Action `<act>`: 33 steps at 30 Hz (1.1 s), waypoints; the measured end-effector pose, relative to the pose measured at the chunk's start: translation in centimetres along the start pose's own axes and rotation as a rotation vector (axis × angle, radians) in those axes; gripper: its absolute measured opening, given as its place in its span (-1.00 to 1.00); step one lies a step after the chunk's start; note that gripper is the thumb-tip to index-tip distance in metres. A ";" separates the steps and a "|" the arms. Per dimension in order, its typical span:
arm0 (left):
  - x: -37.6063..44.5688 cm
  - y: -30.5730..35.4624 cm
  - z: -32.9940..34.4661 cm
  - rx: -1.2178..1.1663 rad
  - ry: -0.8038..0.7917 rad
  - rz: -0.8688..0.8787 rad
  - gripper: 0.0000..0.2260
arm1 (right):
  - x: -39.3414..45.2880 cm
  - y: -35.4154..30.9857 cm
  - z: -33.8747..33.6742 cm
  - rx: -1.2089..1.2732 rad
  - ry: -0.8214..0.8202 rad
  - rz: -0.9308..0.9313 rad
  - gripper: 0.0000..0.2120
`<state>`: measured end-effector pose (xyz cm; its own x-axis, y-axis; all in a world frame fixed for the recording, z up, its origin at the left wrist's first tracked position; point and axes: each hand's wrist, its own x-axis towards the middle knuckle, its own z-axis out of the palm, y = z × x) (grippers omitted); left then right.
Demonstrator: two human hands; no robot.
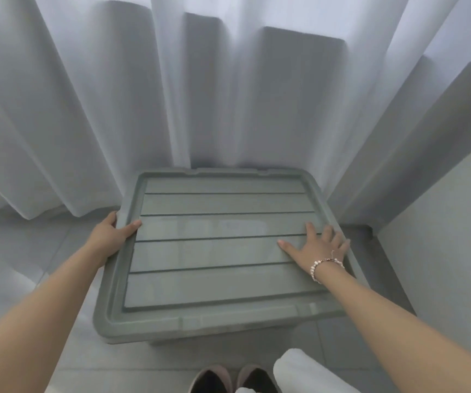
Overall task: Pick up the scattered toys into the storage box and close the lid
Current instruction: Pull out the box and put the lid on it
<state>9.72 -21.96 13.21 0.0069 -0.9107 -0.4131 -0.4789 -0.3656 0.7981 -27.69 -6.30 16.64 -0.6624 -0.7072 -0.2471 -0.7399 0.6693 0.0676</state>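
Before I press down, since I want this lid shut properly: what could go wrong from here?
The lid looks skewed on the storage box, overhanging at the near left, so it may not seat. The left hand wraps the lid's edge, where fingers might get pinched. The right hand presses flat on one side only, which could tip the lid.

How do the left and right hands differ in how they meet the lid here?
The left hand grips the lid's left rim, thumb on top and fingers curled round the edge; the right hand lies flat on top, fingers spread. The right wrist wears a beaded bracelet; the left wrist is bare. Both touch the grey-green lid.
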 end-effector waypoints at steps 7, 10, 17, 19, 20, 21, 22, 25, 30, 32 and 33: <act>1.4 2.0 4.1 -0.003 -0.062 -0.005 -0.28 | 1.2 3.2 0.6 0.060 -0.011 0.092 -0.11; 1.4 3.3 7.0 -0.075 -0.154 -0.012 -0.42 | 1.8 5.0 0.6 0.100 -0.018 0.160 -0.25; 1.7 6.2 14.3 -0.170 -0.251 -0.022 -0.36 | 1.2 8.0 1.2 0.211 0.004 0.231 -0.28; 1.4 7.1 16.8 -0.207 -0.280 -0.023 -0.39 | 1.0 8.7 1.3 0.226 -0.008 0.239 -0.20; 1.1 7.6 18.0 -0.204 -0.290 -0.019 -0.41 | 0.9 9.1 1.3 0.225 -0.021 0.242 -0.18; 0.8 8.1 19.0 -0.214 -0.300 -0.028 -0.43 | 1.0 9.6 1.3 0.221 -0.034 0.246 -0.16; 0.7 8.8 20.0 -0.209 -0.301 -0.028 -0.42 | 1.2 10.1 1.2 0.218 -0.045 0.250 -0.14; 0.4 10.3 22.2 -0.201 -0.296 -0.026 -0.35 | 1.9 11.6 1.3 0.233 -0.063 0.255 -0.12; 0.4 11.0 24.6 -0.161 -0.263 0.000 -0.34 | 3.0 13.2 1.6 0.283 -0.072 0.254 -0.11; 0.1 11.1 25.0 -0.152 -0.244 0.016 -0.39 | 3.1 13.5 1.6 0.298 -0.071 0.253 -0.12; -0.1 11.1 25.0 -0.155 -0.235 0.020 -0.40 | 3.2 13.6 1.7 0.310 -0.069 0.246 -0.12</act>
<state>-17.58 -21.16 11.13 -0.2136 -0.8552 -0.4723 -0.3365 -0.3895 0.8574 -39.65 0.95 15.18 -0.7978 -0.5075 -0.3254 -0.4826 0.8611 -0.1598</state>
